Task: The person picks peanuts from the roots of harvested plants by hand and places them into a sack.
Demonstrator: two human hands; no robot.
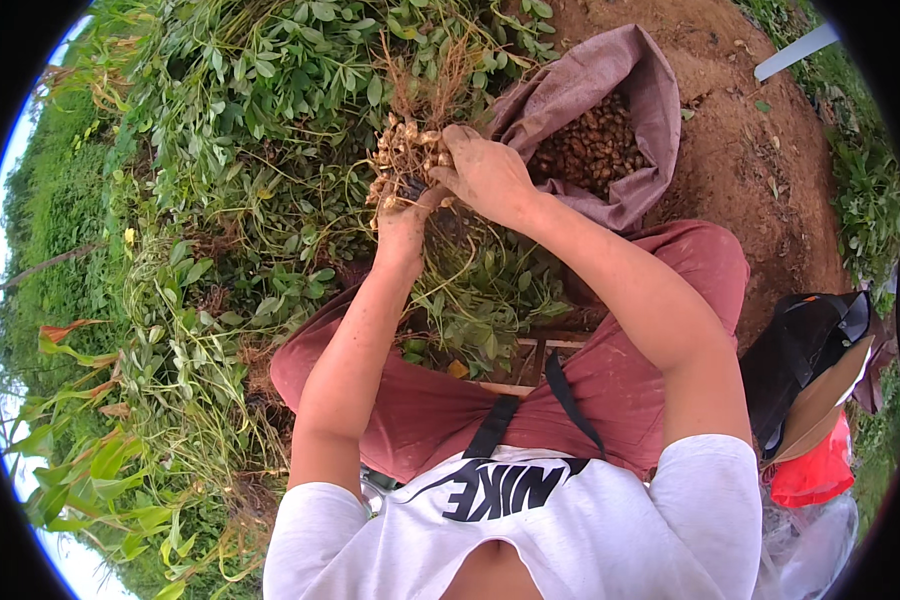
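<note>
A cluster of peanut pods [407,150] hangs on tangled roots between my hands, with bare reddish roots [431,86] rising above it. My left hand [405,212] grips the bunch from below; some of its fingers are hidden by pods. At the cluster's right side, my right hand [486,169] has thumb and fingers closed on pods. Just beyond the right wrist stands a purple-brown woven sack [656,97], its mouth folded open. Loose peanuts [592,146] lie inside it. Leafy peanut stems [487,300] trail below my hands, between my knees.
Uprooted peanut plants [270,75] are heaped ahead and to the left. Bare reddish soil [757,165] extends right of the sack. A black bag [802,352], a red plastic bag [814,465] and clear plastic [810,540] lie at my right side. A pale post [795,52] stands at upper right.
</note>
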